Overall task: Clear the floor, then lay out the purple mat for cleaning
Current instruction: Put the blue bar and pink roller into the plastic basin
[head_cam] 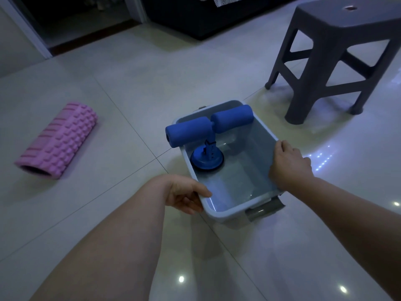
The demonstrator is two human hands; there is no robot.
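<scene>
Both hands on a grey plastic bin (256, 153), well apart, one per side. Left hand (186, 195) grips the near left corner, thumb lying along the top of the rim, fingers curled under the edge. Right hand (288, 164) clamps over the right long rim, back of hand up, fingers wrapped over the edge. Bin sits at centre of view over the pale tiled floor (130, 83); cannot tell if it rests on the tiles or is lifted a bit. A grey handle (264, 208) shows on its near end. Inside the bin, at the far left end, a blue sit-up bar (187, 132): its suction cup (207, 160) is down on the bin bottom, the stem tilted, and the two foam pads stick up above the rim, the left pad hanging out past the bin's edge. Pink ridged foam roller (60, 140) lies on its side on the floor to the left, well apart from the bin. Dark grey plastic stool (338, 40) stands upright on the floor at upper right, near the bin's far end but not touching. Dark couch (195, 16) along the top edge.
</scene>
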